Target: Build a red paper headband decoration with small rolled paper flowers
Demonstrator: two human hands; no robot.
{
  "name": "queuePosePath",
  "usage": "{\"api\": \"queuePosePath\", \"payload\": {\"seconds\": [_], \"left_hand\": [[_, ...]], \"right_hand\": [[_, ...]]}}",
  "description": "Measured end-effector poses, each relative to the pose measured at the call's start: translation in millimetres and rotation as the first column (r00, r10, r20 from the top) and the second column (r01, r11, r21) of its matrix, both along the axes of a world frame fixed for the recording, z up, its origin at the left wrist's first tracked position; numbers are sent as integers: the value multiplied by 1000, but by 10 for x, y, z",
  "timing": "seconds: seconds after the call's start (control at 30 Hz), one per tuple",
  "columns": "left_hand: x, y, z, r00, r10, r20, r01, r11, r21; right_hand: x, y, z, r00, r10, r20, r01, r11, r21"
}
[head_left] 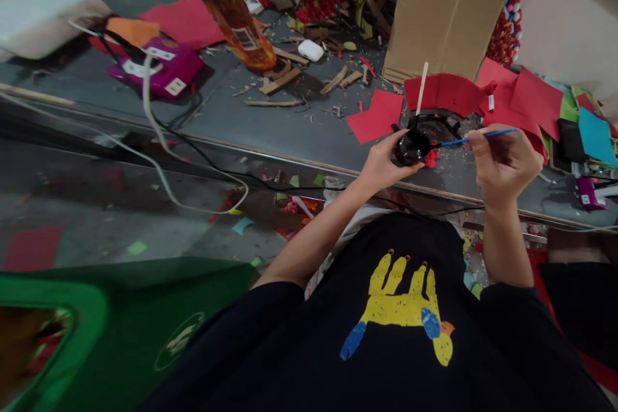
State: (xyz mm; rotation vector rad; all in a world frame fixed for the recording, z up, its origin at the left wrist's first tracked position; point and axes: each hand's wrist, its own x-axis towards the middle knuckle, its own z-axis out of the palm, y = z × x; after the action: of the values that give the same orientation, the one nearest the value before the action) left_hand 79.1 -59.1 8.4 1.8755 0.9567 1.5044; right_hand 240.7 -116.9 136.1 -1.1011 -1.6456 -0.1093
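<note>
My left hand is wrapped round a small black pot near the table's front edge. Between the fingertips of my right hand is a thin blue paintbrush, its dark tip at the mouth of the pot. A pale wooden stick with a blackened lower end rises just behind the pot. Black-painted pieces lie behind it too, their shape partly hidden. A bit of red paper shows beside the pot, under the brush.
A cardboard box stands behind my hands, with red paper in front of it. To the left are a bottle of amber liquid, a purple power strip and trailing cables. A green bin stands at lower left.
</note>
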Motion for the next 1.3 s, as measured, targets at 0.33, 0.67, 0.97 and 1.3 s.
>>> {"api": "queuePosePath", "payload": {"seconds": [0.33,0.67,0.97,1.3], "left_hand": [[-26,-24,60,998,-56,-2,56,996,-69],[-115,-43,59,953,-236,190,270,947,-176],[-156,-229,125,830,-476,289,540,815,-211],[-121,-366,289,713,-637,294,693,703,-159]], "right_hand": [[1,281,-144,988,121,-92,-137,969,-203],[107,112,-550,899,234,-369,-357,881,-312],[-122,-200,-905,852,302,-428,-461,820,-338],[-100,-445,-783,878,322,-355,-414,882,-225]]}}
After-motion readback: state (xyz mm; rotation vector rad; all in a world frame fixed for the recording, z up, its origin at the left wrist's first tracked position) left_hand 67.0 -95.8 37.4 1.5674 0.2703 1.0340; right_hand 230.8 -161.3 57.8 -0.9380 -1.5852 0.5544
